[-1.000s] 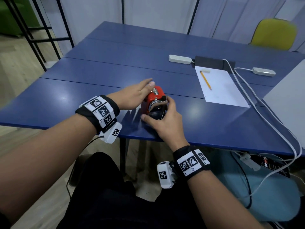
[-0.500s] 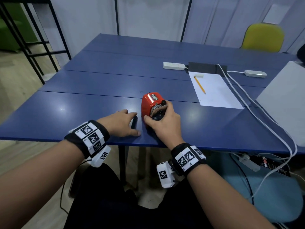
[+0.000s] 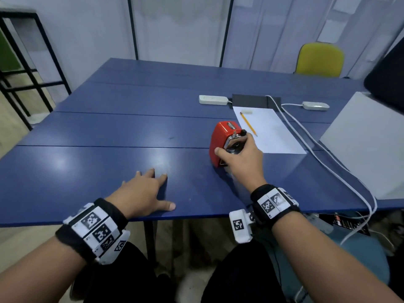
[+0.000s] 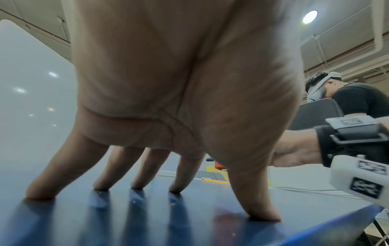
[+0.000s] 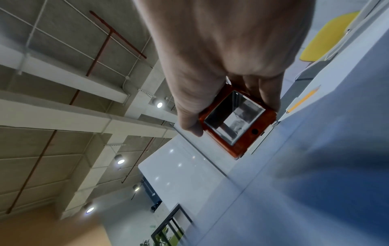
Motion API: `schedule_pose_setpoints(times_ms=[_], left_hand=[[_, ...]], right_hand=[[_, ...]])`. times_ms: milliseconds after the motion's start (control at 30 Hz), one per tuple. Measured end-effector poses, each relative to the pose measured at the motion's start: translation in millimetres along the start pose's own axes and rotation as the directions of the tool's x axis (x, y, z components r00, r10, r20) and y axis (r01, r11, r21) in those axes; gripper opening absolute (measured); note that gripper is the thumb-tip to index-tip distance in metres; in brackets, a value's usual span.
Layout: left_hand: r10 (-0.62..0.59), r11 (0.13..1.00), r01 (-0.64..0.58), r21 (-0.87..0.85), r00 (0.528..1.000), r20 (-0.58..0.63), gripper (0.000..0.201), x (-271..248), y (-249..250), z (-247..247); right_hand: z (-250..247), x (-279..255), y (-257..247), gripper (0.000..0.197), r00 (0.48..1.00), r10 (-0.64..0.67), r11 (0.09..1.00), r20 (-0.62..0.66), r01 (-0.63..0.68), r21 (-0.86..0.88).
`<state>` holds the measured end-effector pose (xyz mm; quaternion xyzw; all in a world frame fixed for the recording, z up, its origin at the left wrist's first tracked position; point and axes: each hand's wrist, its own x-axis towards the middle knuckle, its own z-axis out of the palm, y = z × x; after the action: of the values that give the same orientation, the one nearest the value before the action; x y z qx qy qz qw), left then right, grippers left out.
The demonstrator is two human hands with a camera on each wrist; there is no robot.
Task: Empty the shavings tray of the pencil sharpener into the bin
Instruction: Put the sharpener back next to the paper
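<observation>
The red sharpener [image 3: 225,138] stood on the blue counter [image 3: 109,162], just left of the paper [image 3: 273,132] that carried a pencil [image 3: 248,123]. The right hand [image 3: 242,160] kept a clenched grip on the sharpener, thumb on its left side and fingers on its right; the clear tray [image 5: 233,116] sat in its body. Well left of the sharpener, the left hand [image 3: 142,193] rested released, fingertips [image 4: 174,189] spread on the counter.

The right hand [image 3: 241,159] hides the near face of the pencil sharpener [image 3: 220,138]; no bin shows.
</observation>
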<state>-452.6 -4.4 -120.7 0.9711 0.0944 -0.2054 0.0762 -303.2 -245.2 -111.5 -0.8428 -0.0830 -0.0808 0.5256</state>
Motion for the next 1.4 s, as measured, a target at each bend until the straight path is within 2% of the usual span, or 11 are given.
schedule_pose_setpoints(times_ms=[267, 600, 767, 900, 967, 1033, 1100, 1167, 1233, 1300, 1400], left_hand=[[-0.026, 0.999, 0.025, 0.034, 0.999, 0.021, 0.111, 3.0, 0.0, 6.0], [-0.081, 0.995, 0.072, 0.072, 0.989, 0.124, 0.115, 11.5, 1.5, 4.4], [-0.105, 0.992, 0.082, 0.091, 0.954, 0.282, 0.160, 19.5, 1.4, -5.1], [-0.158, 0.985, 0.124, 0.119, 0.929, 0.336, 0.165, 24.9, 5.1, -6.9], [-0.139, 0.985, 0.104, 0.139, 0.952, 0.273, 0.157, 24.6, 8.8, -6.4], [-0.056, 0.990, 0.029, 0.139, 0.979, 0.196, 0.125, 22.4, -3.7, 2.7], [0.012, 0.991, -0.005, 0.136, 0.998, -0.055, 0.102, 24.9, -5.2, 24.8], [-0.053, 0.996, 0.033, 0.080, 0.963, 0.263, 0.120, 22.7, -0.7, 0.6], [-0.134, 0.991, 0.118, 0.066, 0.933, 0.335, 0.133, 28.1, 2.9, -7.1], [-0.149, 0.989, 0.141, 0.049, 0.939, 0.311, 0.124, 26.0, 5.1, -9.1], [-0.079, 0.996, 0.067, 0.057, 0.969, 0.235, 0.141, 23.8, 4.2, -5.8]], right_hand=[[2.8, 89.7, 2.1, 0.050, 0.996, 0.046, 0.999, -0.075, -0.044, 0.023], [35.5, 186.3, 25.7, 0.061, 0.983, 0.089, 0.996, -0.159, -0.083, 0.043], [50.4, 221.2, 38.3, 0.065, 0.985, 0.094, 0.995, -0.142, -0.088, 0.048], [58.2, 245.4, 42.2, 0.068, 0.985, 0.086, 0.996, -0.150, -0.080, 0.044], [61.6, 255.6, 42.8, 0.068, 0.983, 0.081, 0.996, -0.165, -0.076, 0.037], [65.8, 264.9, 42.0, 0.069, 0.982, 0.079, 0.997, -0.171, -0.076, 0.023], [70.2, 270.8, 41.2, 0.072, 0.984, 0.065, 0.998, -0.163, -0.067, -0.003], [75.3, 274.7, 42.0, 0.074, 0.988, 0.058, 0.998, -0.141, -0.061, -0.019], [81.0, 275.7, 44.3, 0.074, 0.989, 0.069, 0.998, -0.129, -0.070, -0.006], [85.3, 276.7, 47.9, 0.074, 0.989, 0.078, 0.997, -0.127, -0.078, 0.008], [88.3, 279.2, 53.0, 0.076, 0.988, 0.092, 0.996, -0.124, -0.092, 0.010]])
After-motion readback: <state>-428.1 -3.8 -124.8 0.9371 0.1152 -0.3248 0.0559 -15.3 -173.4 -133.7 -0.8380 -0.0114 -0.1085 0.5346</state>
